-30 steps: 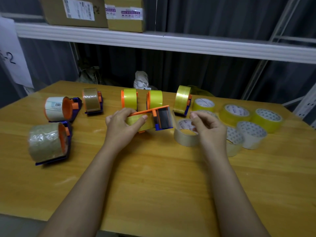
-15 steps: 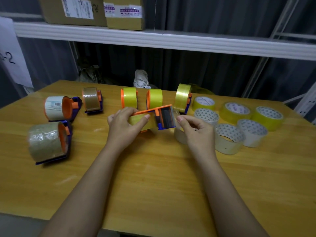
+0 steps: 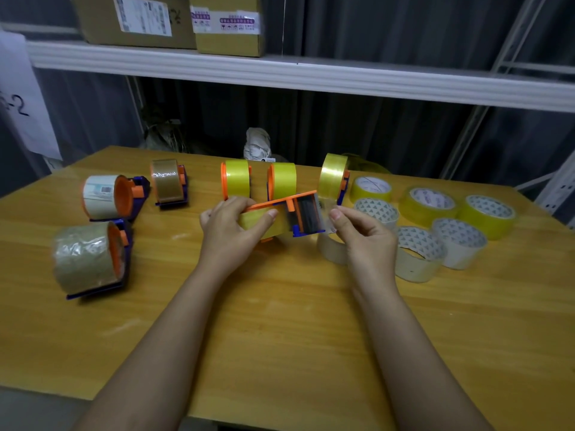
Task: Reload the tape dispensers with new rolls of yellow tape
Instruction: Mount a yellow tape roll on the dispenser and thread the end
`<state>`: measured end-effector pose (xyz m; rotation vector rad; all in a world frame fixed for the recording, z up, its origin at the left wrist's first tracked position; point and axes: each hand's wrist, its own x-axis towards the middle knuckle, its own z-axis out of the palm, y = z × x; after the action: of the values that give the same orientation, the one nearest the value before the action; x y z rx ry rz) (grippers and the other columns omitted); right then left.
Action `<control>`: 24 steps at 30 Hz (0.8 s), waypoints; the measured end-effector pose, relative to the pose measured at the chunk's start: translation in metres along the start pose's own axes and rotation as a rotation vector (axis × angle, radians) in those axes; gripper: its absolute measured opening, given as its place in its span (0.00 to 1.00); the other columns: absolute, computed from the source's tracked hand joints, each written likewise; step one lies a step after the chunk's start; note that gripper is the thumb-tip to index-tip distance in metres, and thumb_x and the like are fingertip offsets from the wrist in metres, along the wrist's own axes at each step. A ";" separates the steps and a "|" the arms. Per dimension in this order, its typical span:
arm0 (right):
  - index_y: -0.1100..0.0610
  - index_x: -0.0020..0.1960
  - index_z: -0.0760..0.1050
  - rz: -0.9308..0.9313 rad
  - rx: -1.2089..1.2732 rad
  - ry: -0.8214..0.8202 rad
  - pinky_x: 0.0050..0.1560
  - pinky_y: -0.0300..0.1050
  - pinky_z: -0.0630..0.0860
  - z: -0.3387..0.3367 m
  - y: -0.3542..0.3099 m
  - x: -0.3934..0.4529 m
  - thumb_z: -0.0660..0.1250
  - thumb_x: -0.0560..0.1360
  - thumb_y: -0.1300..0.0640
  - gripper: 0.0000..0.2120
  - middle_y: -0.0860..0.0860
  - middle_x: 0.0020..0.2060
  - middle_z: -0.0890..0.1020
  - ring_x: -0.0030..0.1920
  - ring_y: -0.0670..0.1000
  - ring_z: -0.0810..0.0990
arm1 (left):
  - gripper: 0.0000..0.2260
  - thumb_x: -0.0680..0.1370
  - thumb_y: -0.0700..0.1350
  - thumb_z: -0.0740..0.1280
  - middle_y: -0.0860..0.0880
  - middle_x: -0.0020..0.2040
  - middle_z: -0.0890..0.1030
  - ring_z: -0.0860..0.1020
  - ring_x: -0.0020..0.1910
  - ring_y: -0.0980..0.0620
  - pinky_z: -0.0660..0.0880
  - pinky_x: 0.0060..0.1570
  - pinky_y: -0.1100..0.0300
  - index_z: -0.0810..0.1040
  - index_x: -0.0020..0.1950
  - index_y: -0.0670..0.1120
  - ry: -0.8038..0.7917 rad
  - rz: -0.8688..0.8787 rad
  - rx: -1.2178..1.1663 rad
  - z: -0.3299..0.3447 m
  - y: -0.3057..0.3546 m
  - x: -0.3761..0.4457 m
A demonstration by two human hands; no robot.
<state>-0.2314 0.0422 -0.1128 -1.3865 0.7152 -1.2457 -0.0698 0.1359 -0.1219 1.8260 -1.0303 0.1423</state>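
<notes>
Wooden table (image 3: 280,337) carrying tape dispensers and loose rolls. Near the left edge lie three dispensers loaded with brownish or white-labelled rolls: one nearest the viewer (image 3: 90,256), one behind it (image 3: 109,195), one further back (image 3: 169,183). Toward the far edge, at centre, stand three dispensers with yellow tape (image 3: 236,180) (image 3: 281,180) (image 3: 333,178). Just in front of them, the left hand (image 3: 231,228) grips a yellow roll seated in an orange-and-blue dispenser (image 3: 289,214), thumb curled over the roll. The right hand (image 3: 367,237) pinches the clear tape end (image 3: 325,209) at the dispenser's cutter side. Toward the right edge lie loose rolls (image 3: 429,202), some yellow, some pale, lying flat and close together. Behind the table, a shelf (image 3: 311,76) holds cardboard boxes (image 3: 174,20).
</notes>
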 end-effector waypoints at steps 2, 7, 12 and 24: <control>0.52 0.47 0.83 0.037 0.037 -0.018 0.50 0.36 0.79 0.000 0.001 0.000 0.72 0.73 0.60 0.05 0.42 0.40 0.85 0.46 0.40 0.82 | 0.13 0.75 0.57 0.68 0.59 0.44 0.73 0.58 0.47 0.84 0.65 0.60 0.45 0.78 0.50 0.48 -0.009 -0.017 -0.022 0.000 0.001 -0.001; 0.56 0.49 0.82 0.089 0.123 -0.080 0.46 0.34 0.79 -0.001 0.000 0.002 0.70 0.74 0.60 0.05 0.41 0.39 0.85 0.44 0.39 0.82 | 0.11 0.76 0.53 0.68 0.60 0.44 0.73 0.59 0.46 0.85 0.66 0.61 0.42 0.79 0.51 0.46 -0.035 -0.004 -0.063 0.000 0.004 -0.002; 0.60 0.54 0.81 0.160 0.197 -0.168 0.46 0.36 0.80 0.000 0.000 0.003 0.66 0.77 0.60 0.09 0.45 0.42 0.86 0.46 0.40 0.83 | 0.18 0.72 0.63 0.66 0.59 0.44 0.76 0.70 0.49 0.70 0.69 0.58 0.40 0.79 0.49 0.49 -0.060 0.021 -0.115 -0.001 0.002 0.000; 0.59 0.62 0.78 0.124 0.061 -0.251 0.49 0.35 0.79 0.001 0.000 0.002 0.61 0.80 0.56 0.14 0.49 0.54 0.83 0.50 0.36 0.81 | 0.20 0.70 0.67 0.63 0.56 0.45 0.78 0.77 0.50 0.51 0.71 0.55 0.37 0.78 0.48 0.52 -0.096 -0.007 -0.206 -0.002 0.003 -0.001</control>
<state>-0.2302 0.0402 -0.1121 -1.3962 0.5750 -0.9680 -0.0718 0.1380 -0.1196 1.6621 -1.0641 -0.0549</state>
